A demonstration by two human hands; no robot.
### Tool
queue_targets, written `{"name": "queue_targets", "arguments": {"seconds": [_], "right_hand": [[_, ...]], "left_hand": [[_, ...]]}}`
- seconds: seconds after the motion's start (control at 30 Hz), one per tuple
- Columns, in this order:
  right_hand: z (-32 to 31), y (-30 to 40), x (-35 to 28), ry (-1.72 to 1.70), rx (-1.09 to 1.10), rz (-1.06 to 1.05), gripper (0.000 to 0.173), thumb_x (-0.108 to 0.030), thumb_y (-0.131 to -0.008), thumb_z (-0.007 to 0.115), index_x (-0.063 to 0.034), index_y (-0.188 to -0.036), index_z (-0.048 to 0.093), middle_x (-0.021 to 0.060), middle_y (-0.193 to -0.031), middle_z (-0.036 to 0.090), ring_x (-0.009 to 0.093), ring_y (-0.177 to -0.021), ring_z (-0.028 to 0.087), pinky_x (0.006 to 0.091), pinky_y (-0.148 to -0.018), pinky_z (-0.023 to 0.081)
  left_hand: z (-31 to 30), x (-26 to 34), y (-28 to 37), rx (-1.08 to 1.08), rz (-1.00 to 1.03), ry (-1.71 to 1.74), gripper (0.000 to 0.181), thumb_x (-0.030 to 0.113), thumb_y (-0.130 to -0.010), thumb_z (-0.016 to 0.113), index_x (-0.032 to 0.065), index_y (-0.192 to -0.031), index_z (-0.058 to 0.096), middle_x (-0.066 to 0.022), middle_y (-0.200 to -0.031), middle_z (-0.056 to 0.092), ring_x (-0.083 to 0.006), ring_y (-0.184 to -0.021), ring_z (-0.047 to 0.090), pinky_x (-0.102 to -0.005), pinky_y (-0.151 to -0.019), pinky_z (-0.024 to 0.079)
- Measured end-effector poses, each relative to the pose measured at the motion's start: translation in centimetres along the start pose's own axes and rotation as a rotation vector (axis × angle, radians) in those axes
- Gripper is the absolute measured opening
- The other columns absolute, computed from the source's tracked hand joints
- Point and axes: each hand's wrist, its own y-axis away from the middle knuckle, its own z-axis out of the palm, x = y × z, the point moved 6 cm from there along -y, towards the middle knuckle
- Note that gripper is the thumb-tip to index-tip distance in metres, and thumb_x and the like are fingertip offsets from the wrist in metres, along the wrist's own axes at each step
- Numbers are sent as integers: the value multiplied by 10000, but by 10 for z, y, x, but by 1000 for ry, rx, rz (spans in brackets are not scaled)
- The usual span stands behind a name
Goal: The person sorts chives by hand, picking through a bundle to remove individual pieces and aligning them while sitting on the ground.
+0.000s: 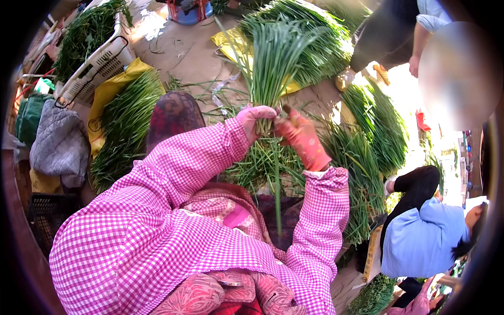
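Observation:
My left hand [252, 121], apparently in a pale pink glove, grips a bunch of long green leaves like garlic chives [273, 59] near the stem ends. The leaves fan out upward, away from me. My right hand [300, 136], in an orange-red patterned glove with bare fingertips, is at the right side of the same stem ends. Its fingers are curled and slightly blurred, so whether they pinch anything is unclear. One long leaf [277, 189] hangs down from just below the hands. Loose leaves and trimmings [262, 161] lie beneath, in front of my lap.
Piles of the same greens lie at left [126, 122], at the back on yellow sacking [232, 43] and at right [354, 173]. A white plastic crate [106, 59] of greens stands back left. A person in light blue [421, 236] sits at right; another person [386, 35] is back right.

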Motion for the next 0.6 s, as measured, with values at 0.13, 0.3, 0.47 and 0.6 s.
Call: {"name": "queue_targets", "arguments": {"seconds": [0.13, 0.3, 0.47, 0.6], "right_hand": [[17, -3, 18, 236, -18, 93, 445, -253, -853, 594, -56, -1235, 478, 63, -755, 628, 117, -563, 556, 250, -544, 446], [-3, -1, 16, 286, 59, 65, 269, -222, -887, 532, -80, -1104, 605, 61, -663, 610, 118, -523, 547, 258, -517, 438], [-30, 20, -12, 129, -1, 46, 250, -220, -929, 490, -50, -1063, 616, -18, -589, 543, 51, -506, 495, 200, -487, 408], [-74, 20, -12, 479, 373, -37, 334, -239, -865, 588, -87, -1160, 556, 21, -790, 627, 122, -664, 585, 252, -617, 474]], "left_hand": [[-9, 23, -2, 103, 127, 78, 168, -22, -738, 556, -37, -898, 604, -120, -880, 650, -252, -832, 636, -406, -791, 520], [5, 39, 0, 67, 129, 236, 168, 21, -740, 538, -18, -893, 597, -123, -874, 648, -304, -920, 623, -481, -873, 475], [2, 65, 3, 125, 265, 416, 110, 15, -748, 532, -3, -853, 559, -100, -836, 635, -287, -871, 627, -503, -833, 505], [-15, 54, -8, 81, 157, 395, 154, -1, -764, 507, -35, -912, 529, -122, -852, 602, -242, -776, 617, -432, -730, 546]]}}
